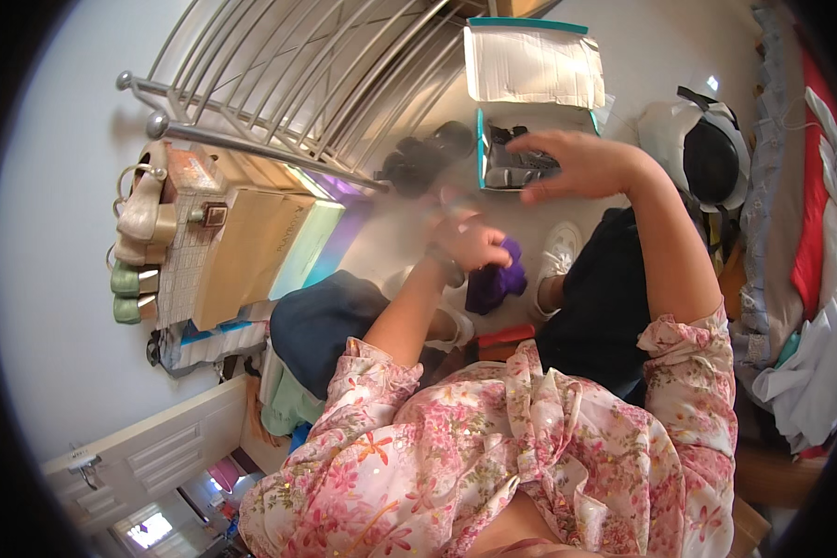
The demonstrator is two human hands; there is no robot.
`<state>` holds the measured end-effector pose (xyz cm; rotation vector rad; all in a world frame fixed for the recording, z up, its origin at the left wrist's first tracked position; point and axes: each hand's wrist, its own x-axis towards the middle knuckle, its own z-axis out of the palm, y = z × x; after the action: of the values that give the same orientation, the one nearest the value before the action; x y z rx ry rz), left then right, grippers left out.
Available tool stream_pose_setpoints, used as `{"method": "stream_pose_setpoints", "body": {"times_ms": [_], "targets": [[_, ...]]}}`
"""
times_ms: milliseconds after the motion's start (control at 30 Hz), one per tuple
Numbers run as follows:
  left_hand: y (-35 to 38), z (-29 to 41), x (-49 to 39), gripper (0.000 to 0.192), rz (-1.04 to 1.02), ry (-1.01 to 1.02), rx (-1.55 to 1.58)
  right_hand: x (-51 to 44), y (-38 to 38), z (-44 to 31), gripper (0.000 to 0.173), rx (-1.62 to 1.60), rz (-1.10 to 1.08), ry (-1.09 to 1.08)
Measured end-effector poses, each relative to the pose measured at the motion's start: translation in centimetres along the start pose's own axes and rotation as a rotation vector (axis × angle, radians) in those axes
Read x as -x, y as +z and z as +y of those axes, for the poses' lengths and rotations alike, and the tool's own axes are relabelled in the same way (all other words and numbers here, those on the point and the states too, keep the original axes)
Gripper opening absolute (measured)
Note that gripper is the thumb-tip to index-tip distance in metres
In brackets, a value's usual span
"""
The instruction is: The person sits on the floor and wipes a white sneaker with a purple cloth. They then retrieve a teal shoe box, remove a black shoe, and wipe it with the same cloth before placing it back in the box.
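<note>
My left hand (464,244), with a dark band at its wrist, grips a bunched purple cloth (495,279) low over the floor between my feet. Its fingertips are blurred, and a smeared shape near them is too unclear to name. Farther forward, my right hand (586,167) hovers above an opened cardboard shoebox (480,150), fingers apart and holding nothing. Inside the box lies dark footwear (513,174), partly hidden by that hand. The white lid (533,66) with a teal edge stands folded back. Left of the box, dark shoes (418,160) rest on the floor.
A metal rack (300,146) leans across the upper left. Stacked shoeboxes (251,244) beside it carry pale heeled shoes (139,216) and green ones (134,293). Bags (711,153) and hanging cloth (812,209) line the right. A red-handled object (506,336) lies near me.
</note>
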<state>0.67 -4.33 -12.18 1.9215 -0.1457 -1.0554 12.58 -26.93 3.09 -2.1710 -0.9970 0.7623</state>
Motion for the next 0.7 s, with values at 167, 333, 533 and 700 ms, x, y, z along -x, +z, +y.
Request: {"method": "stream_pose_setpoints", "body": {"times_ms": [167, 333, 533, 700], "targets": [[-1.5, 5.9, 2.1, 0.040, -0.036, 0.466, 1.051, 0.7, 1.0, 0.7, 0.100, -0.071, -0.238, -0.072], [-3.7, 10.5, 0.6, 0.045, 0.061, 0.558, 1.275, -0.1, 1.5, 2.2, 0.058, -0.223, -0.035, -0.072], [-12.2, 8.0, -3.6, 0.051, 0.346, 0.493, 0.973, 0.8, -2.5, 2.0, 0.031, -0.445, 0.558, 0.071], [-11.7, -1.5, -12.1, 0.030, 0.428, 0.080, 0.866, 3.0, -4.7, 1.0, 0.031, -0.858, 0.915, 0.052]]}}
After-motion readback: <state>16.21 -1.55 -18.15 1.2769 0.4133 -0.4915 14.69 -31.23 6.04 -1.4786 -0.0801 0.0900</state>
